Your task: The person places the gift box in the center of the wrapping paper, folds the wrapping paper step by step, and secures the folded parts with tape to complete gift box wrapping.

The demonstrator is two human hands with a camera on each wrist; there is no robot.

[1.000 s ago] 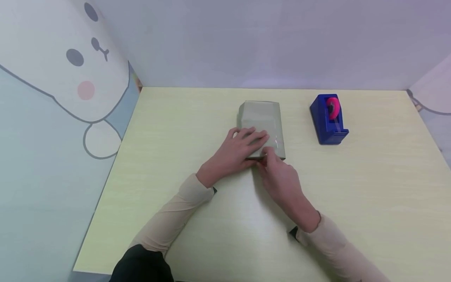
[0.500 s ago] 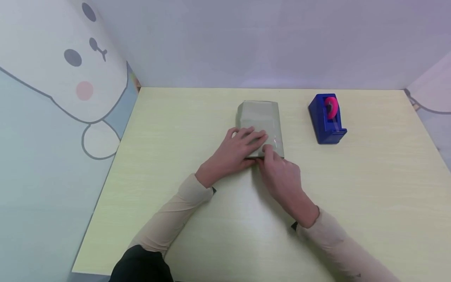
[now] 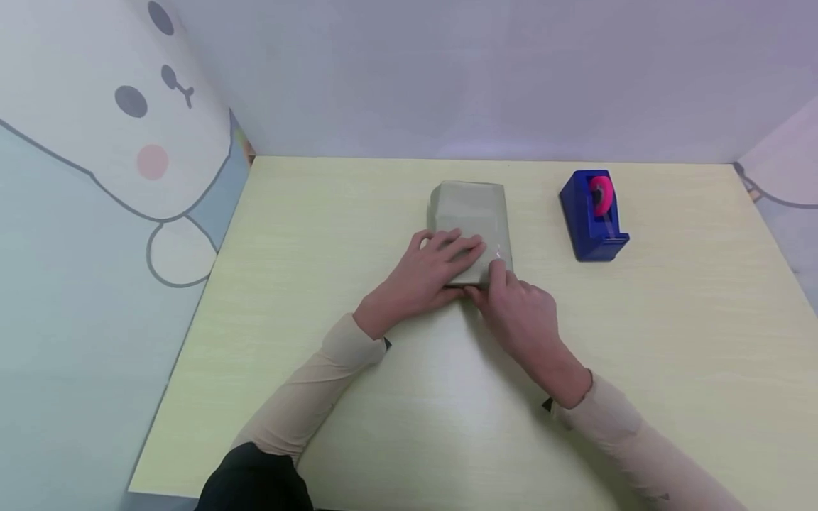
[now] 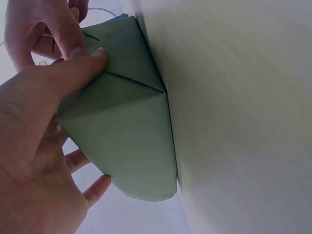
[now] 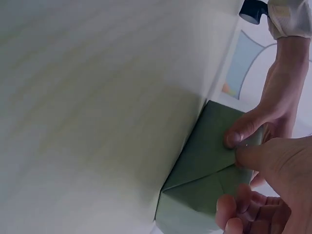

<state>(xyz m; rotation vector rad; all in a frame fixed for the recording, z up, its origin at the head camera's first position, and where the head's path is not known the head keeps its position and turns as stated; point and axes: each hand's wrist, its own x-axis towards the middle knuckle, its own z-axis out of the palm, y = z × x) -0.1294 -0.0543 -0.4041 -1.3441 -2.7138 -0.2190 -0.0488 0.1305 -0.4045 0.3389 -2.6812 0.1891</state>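
Observation:
A box wrapped in grey-green paper [image 3: 469,206] lies on the table. My left hand [image 3: 422,277] rests spread over its top, with the thumb on the near end. In the left wrist view, diagonal fold lines cross that end face [image 4: 131,85], and the left thumb presses beside them. My right hand [image 3: 524,319] is at the same end. Its thumb touches the folded paper close to the left thumb, and its index finger bends over the top edge. The right wrist view shows both thumbs side by side on the folded end [image 5: 200,165].
A blue tape dispenser [image 3: 591,227] with a pink-cored roll stands to the right of the box. Behind the pale table [image 3: 307,234] rises a plain wall [image 3: 396,78], and a panel with a cartoon animal [image 3: 153,142] borders the left.
My right hand has shifted slightly right, and its index finger has moved right along the near top edge. The left hand and the box have hardly moved.

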